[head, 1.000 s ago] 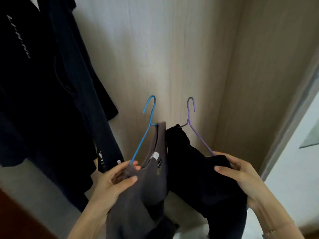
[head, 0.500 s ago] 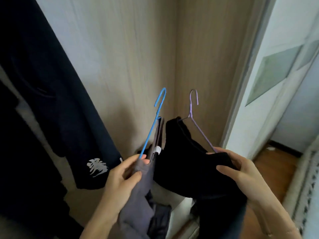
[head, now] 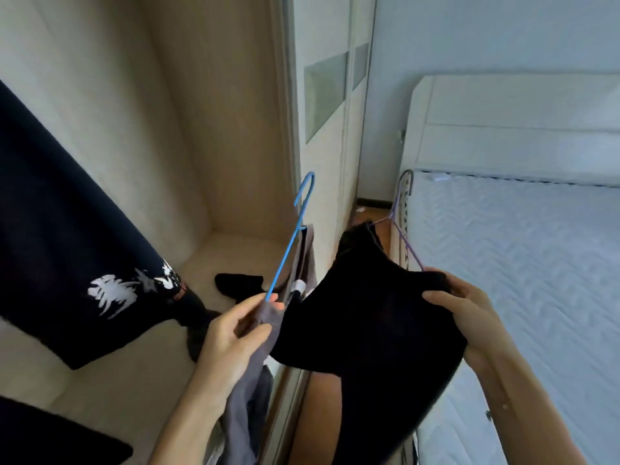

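Two hangers, one per hand

Left hand [head: 231,337] pinches the grey top [head: 245,397] at the blue hanger [head: 288,250]. Right hand [head: 469,313] is curled round the black top [head: 369,323] on the purple hanger [head: 404,243]. Hooks point up and away, and the bed [head: 536,263] is just beside the right hand.

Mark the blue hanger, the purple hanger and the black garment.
blue hanger [head: 282,263]: head view, on its sloping wire arm.
purple hanger [head: 408,246]: head view, on its sloping wire arm.
black garment [head: 369,323]: head view, middle of the cloth.
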Tool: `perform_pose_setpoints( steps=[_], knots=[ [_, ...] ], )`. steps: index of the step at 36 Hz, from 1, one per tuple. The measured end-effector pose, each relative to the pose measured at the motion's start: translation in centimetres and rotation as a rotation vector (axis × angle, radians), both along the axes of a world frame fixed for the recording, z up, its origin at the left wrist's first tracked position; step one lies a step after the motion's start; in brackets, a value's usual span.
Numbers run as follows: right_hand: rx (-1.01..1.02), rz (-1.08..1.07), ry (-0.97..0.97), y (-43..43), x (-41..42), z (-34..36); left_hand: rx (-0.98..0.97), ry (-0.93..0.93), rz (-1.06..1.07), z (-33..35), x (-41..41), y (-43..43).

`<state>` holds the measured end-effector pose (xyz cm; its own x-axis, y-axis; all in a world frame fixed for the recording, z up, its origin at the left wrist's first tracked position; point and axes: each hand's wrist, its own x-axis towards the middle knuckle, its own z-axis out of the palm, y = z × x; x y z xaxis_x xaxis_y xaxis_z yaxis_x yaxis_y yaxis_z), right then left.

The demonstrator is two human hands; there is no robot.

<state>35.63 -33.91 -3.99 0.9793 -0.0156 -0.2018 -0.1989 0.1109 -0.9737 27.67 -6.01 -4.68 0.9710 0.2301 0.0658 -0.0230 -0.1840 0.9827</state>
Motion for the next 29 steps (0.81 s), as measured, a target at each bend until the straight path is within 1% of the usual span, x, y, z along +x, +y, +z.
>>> perform_pose_setpoints(
  steps=[6, 8, 12, 14, 17, 22, 26, 29],
  knots=[
    [-0.118, -0.088, 0.021, -3.6, -4.5, -0.6, 0.001, 0.046, -0.131, -0.6, -2.4, -3.2],
    [-0.153, -0.121, 0.037, -4.7, -6.0, -1.0, 0.029, 0.067, -0.182, -1.1, -3.4, -4.1],
    [-0.215, -0.151, 0.026, -6.2, -8.8, -1.2, 0.051, 0.044, -0.234, -1.9, -5.1, -5.3],
    [-0.215, -0.19, 0.023, -6.7, -10.3, -1.0, 0.041, 0.03, -0.256, -1.8, -5.8, -5.6],
    [-0.224, -0.231, 0.008, -7.4, -13.1, 0.0, -0.029, 0.009, -0.282, -0.8, -7.2, -6.2],
    [-0.243, -0.325, -0.069, -8.1, -19.0, 1.7, -0.07, -0.067, -0.363, 1.5, -9.3, -6.7],
    [-0.225, -0.425, -0.116, -7.5, -25.5, 1.7, -0.076, -0.09, -0.455, 2.1, -12.7, -6.4],
    [-0.183, -0.49, -0.133, -6.4, -31.4, 1.3, -0.073, -0.064, -0.52, 1.5, -16.4, -5.4]
  ],
)
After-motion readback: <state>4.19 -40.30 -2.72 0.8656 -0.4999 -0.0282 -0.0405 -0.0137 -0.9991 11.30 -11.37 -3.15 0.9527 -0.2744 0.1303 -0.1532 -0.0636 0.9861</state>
